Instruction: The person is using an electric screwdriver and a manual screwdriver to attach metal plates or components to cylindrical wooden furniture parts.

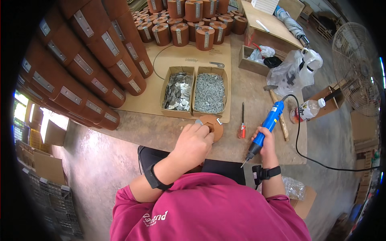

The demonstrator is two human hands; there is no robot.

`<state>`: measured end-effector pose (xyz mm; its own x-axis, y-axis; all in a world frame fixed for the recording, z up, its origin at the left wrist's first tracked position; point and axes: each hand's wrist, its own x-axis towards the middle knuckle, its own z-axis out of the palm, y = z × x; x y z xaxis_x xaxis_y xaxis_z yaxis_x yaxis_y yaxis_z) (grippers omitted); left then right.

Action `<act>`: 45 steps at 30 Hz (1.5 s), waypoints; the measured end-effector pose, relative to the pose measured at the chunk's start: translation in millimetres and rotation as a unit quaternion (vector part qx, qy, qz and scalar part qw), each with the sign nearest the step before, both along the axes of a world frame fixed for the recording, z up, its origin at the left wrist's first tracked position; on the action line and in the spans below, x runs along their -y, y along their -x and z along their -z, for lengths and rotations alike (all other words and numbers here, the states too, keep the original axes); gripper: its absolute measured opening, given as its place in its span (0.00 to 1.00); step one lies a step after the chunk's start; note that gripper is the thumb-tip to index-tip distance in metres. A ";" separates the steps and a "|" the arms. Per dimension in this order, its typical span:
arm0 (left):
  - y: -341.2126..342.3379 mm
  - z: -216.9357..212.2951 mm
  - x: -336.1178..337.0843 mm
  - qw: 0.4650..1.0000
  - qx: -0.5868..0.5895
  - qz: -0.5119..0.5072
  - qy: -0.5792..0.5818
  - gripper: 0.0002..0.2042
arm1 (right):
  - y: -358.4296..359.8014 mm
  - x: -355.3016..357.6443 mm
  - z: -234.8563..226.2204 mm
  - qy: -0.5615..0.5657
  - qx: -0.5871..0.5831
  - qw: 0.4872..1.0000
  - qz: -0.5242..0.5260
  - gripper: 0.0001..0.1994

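My left hand (pixel 194 141) is closed at the left side of a brown ring-shaped cylinder (pixel 216 127), gripping it. A small grey metal tab (pixel 198 122) shows by its fingertips; the fingers' undersides are hidden. A bit of metal strip shows at the cylinder's right edge. In my right hand (pixel 264 141) is a blue corded electric screwdriver (pixel 270 121), its bit tilted down toward the table's front edge, apart from the cylinder. Beyond the cylinder stand two cardboard boxes, one of flat metal pieces (pixel 178 91), the other of screws (pixel 209 93).
Stacked brown cylinders (pixel 90 60) with metal strips rise at the left; more (pixel 195 24) stand at the back. A red-handled screwdriver (pixel 242 130), a hammer (pixel 279 114) and a bottle (pixel 307 111) lie rightward. The black cord (pixel 297 138) trails right, below a fan (pixel 354 68).
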<state>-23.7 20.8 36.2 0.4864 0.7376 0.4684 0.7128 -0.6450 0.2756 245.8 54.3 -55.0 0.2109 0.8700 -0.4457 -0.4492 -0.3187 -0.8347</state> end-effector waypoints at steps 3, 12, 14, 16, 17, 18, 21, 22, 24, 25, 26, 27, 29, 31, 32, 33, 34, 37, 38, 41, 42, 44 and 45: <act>-4.2 8.8 2.2 1.000 -0.011 -0.016 -0.016 0.09 | 1.0 0.2 -2.0 0.002 0.009 1.000 0.004 0.18; -6.7 29.2 8.8 0.995 0.076 -0.057 -0.042 0.19 | 3.1 0.4 -5.6 -0.004 0.006 1.000 0.005 0.18; -6.2 29.3 8.6 0.993 0.088 -0.069 -0.036 0.21 | 3.0 -0.2 -5.4 -0.006 0.011 1.000 0.007 0.18; -5.2 25.5 10.4 0.991 0.105 -0.082 -0.009 0.22 | 1.4 -0.1 -2.5 -0.006 0.006 1.000 0.005 0.18; -5.8 21.6 10.1 0.991 0.106 -0.082 -0.009 0.22 | 0.6 -0.1 -1.8 -0.005 0.001 1.000 0.003 0.19; -6.3 16.9 9.4 0.987 0.131 -0.091 -0.003 0.22 | 0.1 -0.3 -2.4 -0.006 0.002 1.000 0.004 0.19; -0.4 18.9 9.7 0.981 0.177 -0.082 0.012 0.21 | 1.3 -0.5 -3.5 -0.003 0.000 1.000 0.004 0.18; 2.5 22.0 9.7 0.977 0.202 -0.061 0.021 0.20 | 1.2 -0.7 -3.4 -0.002 0.001 1.000 0.003 0.18; 4.9 25.5 11.0 0.979 0.198 -0.052 0.015 0.19 | 1.5 -0.8 -3.6 -0.001 0.001 1.000 0.003 0.17; 5.2 27.2 11.4 0.980 0.196 -0.043 0.008 0.18 | 1.8 -0.7 -4.0 -0.001 0.003 1.000 0.005 0.17; 5.3 29.1 11.5 0.980 0.196 -0.042 0.008 0.18 | 2.0 -0.8 -4.2 0.000 0.005 1.000 0.006 0.16; 5.3 31.0 11.5 0.980 0.194 -0.044 0.006 0.17 | 2.1 -0.8 -4.0 -0.001 0.005 1.000 0.007 0.16; 4.6 32.5 11.6 0.980 0.192 -0.047 0.003 0.17 | 2.0 -0.9 -4.0 0.002 0.015 1.000 0.006 0.15; 2.8 33.3 11.4 0.976 0.210 -0.047 0.013 0.16 | 2.2 -0.7 -4.4 0.001 0.016 1.000 0.006 0.15; 2.1 33.7 11.5 0.976 0.210 -0.047 0.013 0.16 | 2.3 -0.6 -4.5 0.002 0.016 1.000 0.007 0.14; 1.4 34.2 11.6 0.976 0.212 -0.051 0.013 0.16 | 2.5 -0.5 -4.7 0.001 0.016 1.000 0.006 0.14; 1.1 34.5 11.6 0.976 0.213 -0.054 0.014 0.16 | 2.5 -0.2 -5.3 0.002 0.018 1.000 0.006 0.15; 1.1 36.0 12.4 0.975 0.214 -0.060 0.014 0.16 | 3.0 0.1 -5.3 0.000 0.018 1.000 0.006 0.16; 1.2 36.0 12.4 0.975 0.214 -0.060 0.014 0.16 | 3.2 0.2 -5.0 -0.002 0.018 1.000 0.008 0.16; 1.3 35.9 12.7 0.974 0.217 -0.061 0.010 0.16 | 2.1 0.4 -4.6 -0.003 0.016 1.000 0.002 0.17; 1.4 36.4 13.3 0.974 0.217 -0.063 0.010 0.16 | 2.0 1.1 -4.3 -0.003 0.016 1.000 0.003 0.17; 1.1 36.4 13.1 0.974 0.217 -0.061 0.009 0.16 | 1.2 1.6 -4.7 -0.008 0.020 1.000 0.009 0.17; 1.0 36.7 14.1 0.975 0.213 -0.061 0.007 0.16 | 0.9 3.1 -4.0 -0.010 0.020 1.000 0.011 0.17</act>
